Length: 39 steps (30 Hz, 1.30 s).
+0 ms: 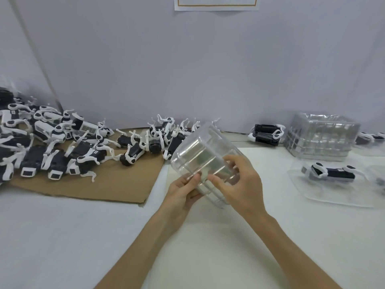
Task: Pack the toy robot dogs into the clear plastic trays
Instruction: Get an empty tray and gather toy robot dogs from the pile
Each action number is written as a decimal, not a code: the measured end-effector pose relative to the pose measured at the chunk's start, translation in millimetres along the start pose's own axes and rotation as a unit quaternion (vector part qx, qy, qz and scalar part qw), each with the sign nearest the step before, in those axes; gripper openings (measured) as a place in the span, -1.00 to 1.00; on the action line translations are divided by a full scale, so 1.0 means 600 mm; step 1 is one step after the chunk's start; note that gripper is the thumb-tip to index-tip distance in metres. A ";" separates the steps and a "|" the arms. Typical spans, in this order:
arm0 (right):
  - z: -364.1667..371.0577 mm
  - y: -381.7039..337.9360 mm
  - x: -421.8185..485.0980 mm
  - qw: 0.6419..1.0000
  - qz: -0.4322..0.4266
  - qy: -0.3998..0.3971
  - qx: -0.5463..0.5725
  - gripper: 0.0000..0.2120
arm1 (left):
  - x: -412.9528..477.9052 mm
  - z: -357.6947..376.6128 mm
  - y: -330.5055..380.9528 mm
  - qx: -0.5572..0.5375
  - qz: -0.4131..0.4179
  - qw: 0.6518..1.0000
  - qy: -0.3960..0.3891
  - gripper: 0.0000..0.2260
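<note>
A stack of clear plastic trays [200, 151] is tilted up above the middle of the table, gripped from both sides. My left hand [184, 190] pinches its lower left edge; my right hand [239, 184] grips its right side with fingers spread over the plastic. Several black-and-white toy robot dogs [62, 142] lie heaped on brown cardboard [112, 184] at the left. One toy dog [331, 173] lies in a clear tray [341, 197] at the right.
A tall stack of clear trays [320, 136] stands at the back right, with another toy dog [267, 133] beside it near the wall. More packed trays sit at the far right edge. A white sheet [229, 236] covers the table under my arms.
</note>
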State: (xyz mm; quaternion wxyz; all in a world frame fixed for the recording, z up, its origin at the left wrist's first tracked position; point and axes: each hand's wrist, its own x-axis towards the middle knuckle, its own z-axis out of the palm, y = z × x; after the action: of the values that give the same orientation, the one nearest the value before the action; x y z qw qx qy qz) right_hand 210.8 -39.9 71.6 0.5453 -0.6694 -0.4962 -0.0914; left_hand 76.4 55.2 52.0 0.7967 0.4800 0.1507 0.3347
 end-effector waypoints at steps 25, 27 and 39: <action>-0.036 0.004 0.018 0.984 0.033 -0.121 0.127 -0.81 | -0.010 0.019 -0.010 0.082 0.067 0.988 0.114 -0.63; -0.035 0.004 0.016 0.984 0.042 -0.110 0.131 -0.79 | -0.010 0.019 -0.009 0.083 0.068 0.987 0.118 -0.61; -0.027 0.002 0.011 0.986 0.035 -0.092 0.136 -0.86 | -0.001 0.003 -0.004 0.115 0.066 0.985 0.112 -0.63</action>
State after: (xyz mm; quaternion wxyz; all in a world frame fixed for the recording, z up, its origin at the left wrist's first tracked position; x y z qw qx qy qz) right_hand 221.6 -49.8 81.7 0.5866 -0.6112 -0.5283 0.0580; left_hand 77.8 53.1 51.0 0.6908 0.5365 0.2446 0.4185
